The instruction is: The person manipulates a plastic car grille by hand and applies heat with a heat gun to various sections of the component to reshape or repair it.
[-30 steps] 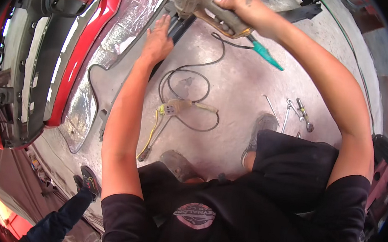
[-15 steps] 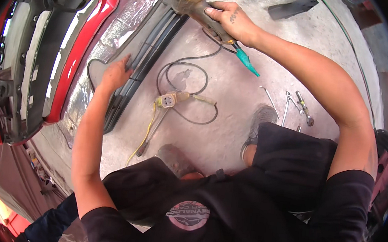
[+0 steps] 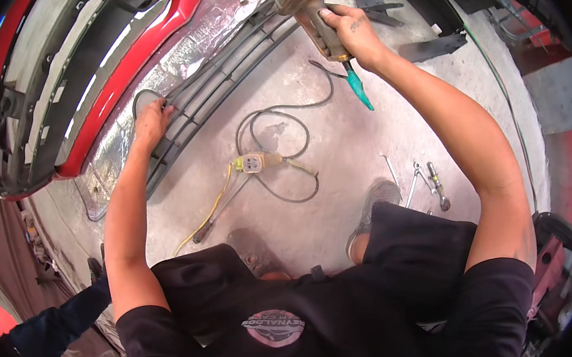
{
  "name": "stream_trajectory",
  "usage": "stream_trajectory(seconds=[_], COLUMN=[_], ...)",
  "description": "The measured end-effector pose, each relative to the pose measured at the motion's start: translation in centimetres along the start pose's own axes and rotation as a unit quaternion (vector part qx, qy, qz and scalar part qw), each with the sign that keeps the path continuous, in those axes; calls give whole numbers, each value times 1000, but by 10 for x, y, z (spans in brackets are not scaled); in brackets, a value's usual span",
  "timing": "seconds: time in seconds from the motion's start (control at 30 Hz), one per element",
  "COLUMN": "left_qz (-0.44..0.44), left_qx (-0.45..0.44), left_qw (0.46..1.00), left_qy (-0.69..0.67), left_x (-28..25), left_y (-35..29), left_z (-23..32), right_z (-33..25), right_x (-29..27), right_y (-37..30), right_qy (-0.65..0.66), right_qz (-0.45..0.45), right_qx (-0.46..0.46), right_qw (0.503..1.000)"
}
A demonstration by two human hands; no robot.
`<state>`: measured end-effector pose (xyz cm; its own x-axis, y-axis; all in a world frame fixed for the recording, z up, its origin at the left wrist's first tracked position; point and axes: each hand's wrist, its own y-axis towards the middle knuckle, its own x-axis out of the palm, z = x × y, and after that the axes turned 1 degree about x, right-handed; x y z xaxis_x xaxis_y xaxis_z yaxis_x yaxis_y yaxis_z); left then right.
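Observation:
My right hand point(image 3: 354, 33) is wrapped around the handle of a grimy tan corded power tool point(image 3: 313, 26). The tool's top runs out of the picture, so its working end is hidden. Teal tape point(image 3: 358, 89) covers the cord where it leaves the handle. My left hand point(image 3: 151, 123) is closed on the near-left edge of a long black slatted grille point(image 3: 230, 73), with its thumb and fingers at the rim. Tilted up, the grille shows its crossbars and gaps. It lies beside a silver foil sheet point(image 3: 168, 52).
A red bumper cover point(image 3: 133, 56) stands at the left. A yellow socket box point(image 3: 252, 163) with looped dark cable lies on the floor. Near my shoe are wrenches point(image 3: 415, 183) and a ratchet point(image 3: 439, 186). Black trim pieces point(image 3: 433, 48) lie far right; someone's dark-clothed leg point(image 3: 59, 322) is lower left.
My left hand has gone from pointing over the grille to gripping its edge, and the grille has tilted, showing its open slats. The power tool stays in my right hand. The whole view has shifted slightly.

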<state>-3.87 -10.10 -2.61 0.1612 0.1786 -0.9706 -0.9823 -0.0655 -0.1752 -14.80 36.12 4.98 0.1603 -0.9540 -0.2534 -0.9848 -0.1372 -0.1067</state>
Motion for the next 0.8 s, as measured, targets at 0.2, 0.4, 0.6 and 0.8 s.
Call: stream_trajectory(seconds=[0.2, 0.4, 0.6, 0.8], left_qz=[21, 2, -10, -44], left_qx=[-5, 11, 6, -22], left_qw=[999, 1000, 1000, 997], left_qy=[29, 16, -14, -67], left_x=[1, 3, 4, -8], left_y=[-3, -13, -25, -27], left_z=[-30, -65, -91, -78], right_z=[-21, -35, -25, -24], right_x=[0, 2, 4, -3], right_y=[20, 34, 52, 59], right_qy=[-51, -12, -16, -88], right_qz=[-32, -9, -40, -38], right_qx=[4, 40, 50, 20], right_qw=[998, 999, 998, 995])
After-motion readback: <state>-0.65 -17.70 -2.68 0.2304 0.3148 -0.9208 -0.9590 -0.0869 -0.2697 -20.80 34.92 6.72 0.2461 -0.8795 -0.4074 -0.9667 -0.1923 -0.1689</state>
